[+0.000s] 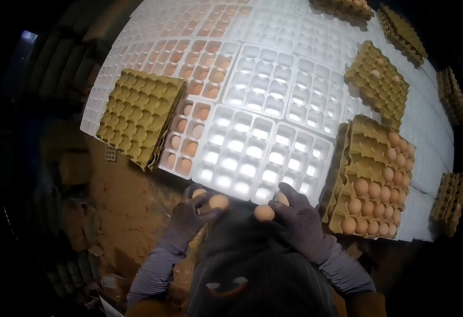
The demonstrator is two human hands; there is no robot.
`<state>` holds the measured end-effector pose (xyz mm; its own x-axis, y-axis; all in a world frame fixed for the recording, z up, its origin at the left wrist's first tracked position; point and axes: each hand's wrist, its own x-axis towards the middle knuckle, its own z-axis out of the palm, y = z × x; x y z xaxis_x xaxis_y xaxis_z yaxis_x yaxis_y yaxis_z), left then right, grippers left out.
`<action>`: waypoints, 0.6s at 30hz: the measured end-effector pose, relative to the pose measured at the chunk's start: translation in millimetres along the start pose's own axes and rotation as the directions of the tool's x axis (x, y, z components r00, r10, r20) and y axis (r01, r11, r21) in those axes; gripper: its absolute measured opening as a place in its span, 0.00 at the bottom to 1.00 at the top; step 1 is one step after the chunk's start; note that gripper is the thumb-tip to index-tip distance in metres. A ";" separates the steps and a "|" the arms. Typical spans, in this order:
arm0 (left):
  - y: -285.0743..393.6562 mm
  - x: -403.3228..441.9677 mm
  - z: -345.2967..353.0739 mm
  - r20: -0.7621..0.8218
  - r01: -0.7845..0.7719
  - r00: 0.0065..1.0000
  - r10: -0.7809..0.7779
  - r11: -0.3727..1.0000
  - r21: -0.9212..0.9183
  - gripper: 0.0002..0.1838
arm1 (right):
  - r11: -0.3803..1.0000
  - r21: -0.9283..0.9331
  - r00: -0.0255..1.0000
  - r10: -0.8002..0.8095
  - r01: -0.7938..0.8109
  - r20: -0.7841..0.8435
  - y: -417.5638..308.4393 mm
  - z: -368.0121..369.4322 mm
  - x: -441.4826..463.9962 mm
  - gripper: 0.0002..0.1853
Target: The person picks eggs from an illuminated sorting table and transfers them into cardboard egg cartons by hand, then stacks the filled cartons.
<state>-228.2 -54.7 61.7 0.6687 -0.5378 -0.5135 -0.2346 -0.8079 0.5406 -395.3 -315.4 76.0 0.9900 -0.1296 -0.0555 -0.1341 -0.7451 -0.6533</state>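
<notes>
My left hand (pixel 192 211), in a dark glove, is closed around two brown eggs (pixel 218 202) near the front edge of the white foam trays. In my gloved right hand (pixel 297 216) are two more eggs (pixel 265 213), one at the fingertips and one by the thumb. Just beyond both hands lies a foam tray (pixel 235 153) with bare square cells. To its left, a foam tray (pixel 179 138) holds several eggs in its cells. On the right stands a stack of cardboard egg trays (pixel 355 169), its top one partly filled with brown eggs (pixel 380 195).
Stacked cardboard trays (pixel 141 113) rest on the foam at left. More cardboard trays (pixel 382 79) sit at the back right and along the right edge (pixel 447 203). Farther foam trays (pixel 207 68) hold eggs. A brown floor (pixel 120 195) with litter shows at left.
</notes>
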 end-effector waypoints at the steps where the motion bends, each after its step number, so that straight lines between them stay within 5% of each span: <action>1: -9.4 6.0 -8.8 -0.125 0.058 0.991 -0.051 0.997 0.059 0.31 | 0.999 -0.050 1.000 0.002 -0.002 -0.006 -5.0 16.3 16.2 0.24; 4: -28.5 44.1 -20.0 -0.302 -0.136 0.914 0.273 0.904 0.406 0.27 | 0.964 -0.263 0.995 0.064 -0.041 0.079 -7.2 63.4 62.0 0.20; 6: -50.2 69.5 -7.8 -0.277 -0.252 0.881 0.383 0.877 0.410 0.25 | 0.956 -0.287 0.981 0.112 -0.062 0.162 -17.0 78.2 80.2 0.18; 8: -49.5 91.5 -9.3 -0.241 -0.345 0.857 0.455 0.855 0.388 0.23 | 0.976 -0.212 0.997 -0.043 0.056 0.066 -18.6 107.1 83.6 0.17; 12: -27.4 119.8 -13.3 -0.095 -0.346 0.919 0.383 0.898 0.273 0.21 | 0.988 -0.146 0.995 -0.043 0.056 0.092 -29.9 140.0 101.7 0.15; 15: -15.6 122.2 -23.0 -0.169 -0.425 0.875 0.453 0.888 0.178 0.22 | 0.999 -0.034 0.937 -0.051 0.042 -0.347 -12.9 136.5 114.6 0.22; 18: 10.0 132.4 1.9 -0.280 -0.457 0.881 0.381 0.836 -0.303 0.23 | 1.000 0.021 0.919 0.014 -0.007 -0.393 22.5 149.3 123.3 0.33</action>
<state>-143.3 -134.4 -2.2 0.6977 -0.7139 -0.0601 -0.2880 -0.3563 0.8889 -269.7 -250.5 -58.2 0.8912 -0.3871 0.2366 -0.1397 -0.7303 -0.6686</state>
